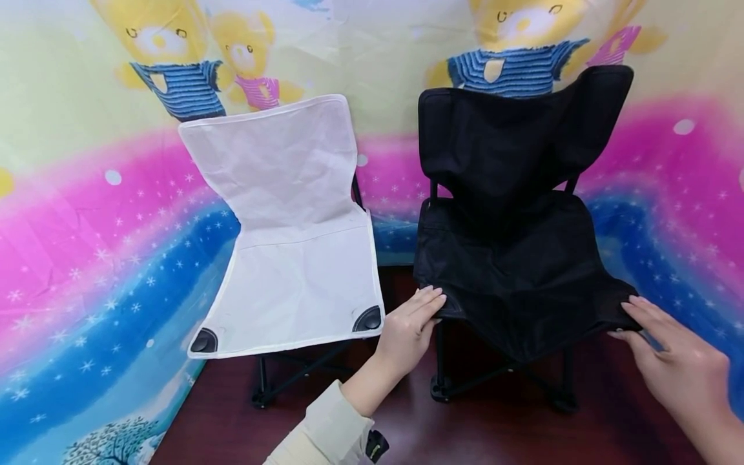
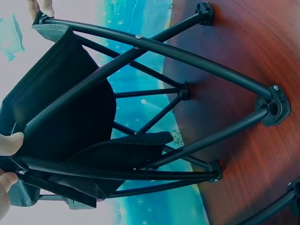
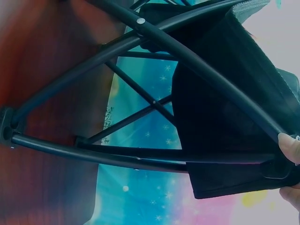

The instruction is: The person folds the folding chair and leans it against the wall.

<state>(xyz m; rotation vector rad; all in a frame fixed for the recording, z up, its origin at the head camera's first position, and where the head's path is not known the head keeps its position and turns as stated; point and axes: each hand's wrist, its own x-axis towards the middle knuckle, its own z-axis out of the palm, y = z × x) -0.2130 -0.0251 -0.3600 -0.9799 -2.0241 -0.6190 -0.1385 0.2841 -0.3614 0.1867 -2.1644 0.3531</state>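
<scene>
A black folding chair [image 1: 517, 278] stands unfolded, its fabric seat sagging at the front edge. My left hand [image 1: 407, 332] grips the seat's front left corner, fingers on top. At the front right corner, my right hand [image 1: 677, 352] pinches the fabric between thumb and fingers. Crossed black leg tubes [image 2: 187, 58] show under the seat in the left wrist view. In the right wrist view, the right thumb and a finger [image 3: 289, 147] hold the corner where a tube ends. Just left of my left hand stands a white folding chair [image 1: 296, 278] with black corner patches.
Both chairs stand on a glossy dark red wooden surface [image 1: 465, 433]. Close behind and beside them hangs a colourful backdrop [image 1: 75, 258] with cartoon bears. A small dark object [image 1: 376, 445] lies by the left sleeve.
</scene>
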